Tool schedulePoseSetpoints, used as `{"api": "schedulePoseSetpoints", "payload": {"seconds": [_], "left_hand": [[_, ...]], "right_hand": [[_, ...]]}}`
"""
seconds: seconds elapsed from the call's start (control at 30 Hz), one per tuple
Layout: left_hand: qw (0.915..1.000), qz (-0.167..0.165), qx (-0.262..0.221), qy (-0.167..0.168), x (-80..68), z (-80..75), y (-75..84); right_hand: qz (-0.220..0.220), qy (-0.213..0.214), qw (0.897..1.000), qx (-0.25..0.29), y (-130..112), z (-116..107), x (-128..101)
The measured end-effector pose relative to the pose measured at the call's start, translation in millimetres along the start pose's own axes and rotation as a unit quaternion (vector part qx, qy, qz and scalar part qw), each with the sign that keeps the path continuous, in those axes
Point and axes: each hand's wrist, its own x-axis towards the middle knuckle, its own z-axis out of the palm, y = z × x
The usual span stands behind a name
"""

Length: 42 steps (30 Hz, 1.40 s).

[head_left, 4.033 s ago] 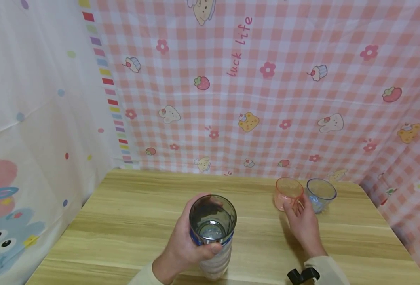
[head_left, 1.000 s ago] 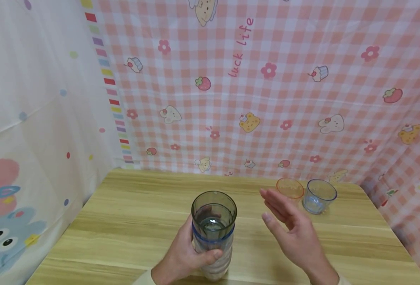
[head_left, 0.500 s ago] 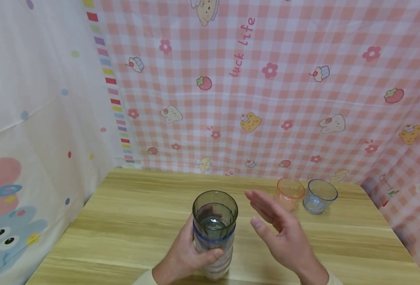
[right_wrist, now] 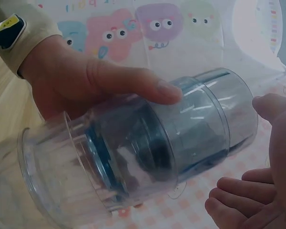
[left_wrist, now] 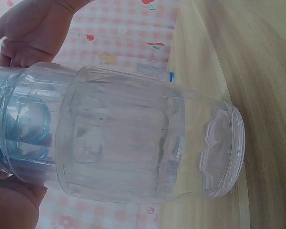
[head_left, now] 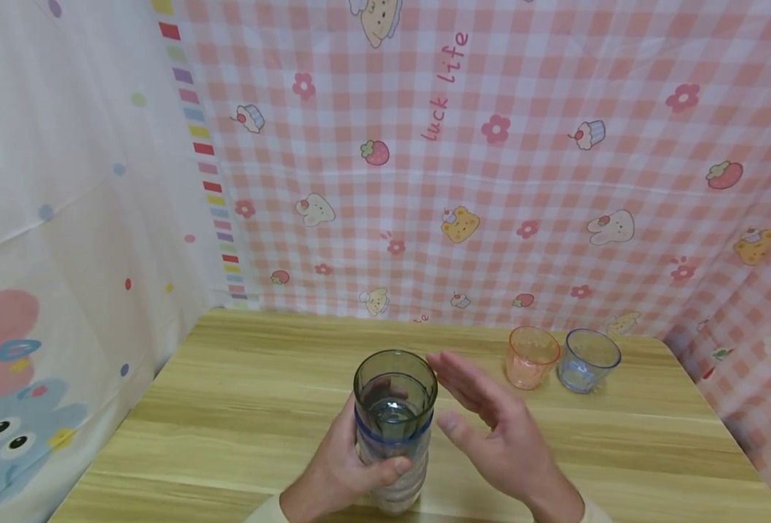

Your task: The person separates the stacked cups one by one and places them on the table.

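Head view: left hand (head_left: 336,468) grips the stack of cups (head_left: 393,428) standing at table's (head_left: 241,407) six o'clock; right hand (head_left: 496,436), fingers straight and empty, nears its rim at three o'clock. Likely unstacking; next needs a firm pinch on the top cup.

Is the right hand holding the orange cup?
No, the right hand is open beside the stack of cups, while the orange cup stands alone farther back on the table.

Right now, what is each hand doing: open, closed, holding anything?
Left hand: grips the stack of cups.
Right hand: open, fingers straight, beside the stack, holding nothing.
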Motion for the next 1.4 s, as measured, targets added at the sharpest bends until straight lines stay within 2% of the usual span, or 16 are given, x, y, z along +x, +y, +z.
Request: {"api": "schedulePoseSetpoints", "payload": {"seconds": [0.07, 0.27, 0.53, 0.77, 1.1, 1.4], "left_hand": [[1.0000, 0.001, 0.002, -0.001, 0.4, 0.1, 0.1], [1.0000, 0.006, -0.001, -0.004, 0.3, 1.1, 0.2], [0.9996, 0.009, -0.025, -0.006, -1.5, 1.4, -0.1], [0.9992, 0.010, -0.038, -0.013, -1.7, 1.6, 0.5], [0.9991, 0.005, -0.039, -0.016, -1.8, 1.6, 0.5], [0.9998, 0.000, -0.017, -0.003, -2.8, 1.6, 0.1]], "right_hand": [[0.000, 0.000, 1.000, -0.005, -2, 3, 1], [0.039, -0.003, 0.999, -0.017, -3, 11, 2], [0.068, -0.009, 0.998, 0.002, -4, 19, 4], [0.042, -0.012, 0.999, 0.005, -1, 24, 6], [0.047, 0.002, 0.999, -0.016, -4, 27, 7], [-0.005, 0.021, 1.000, 0.000, -8, 24, 15]]}}
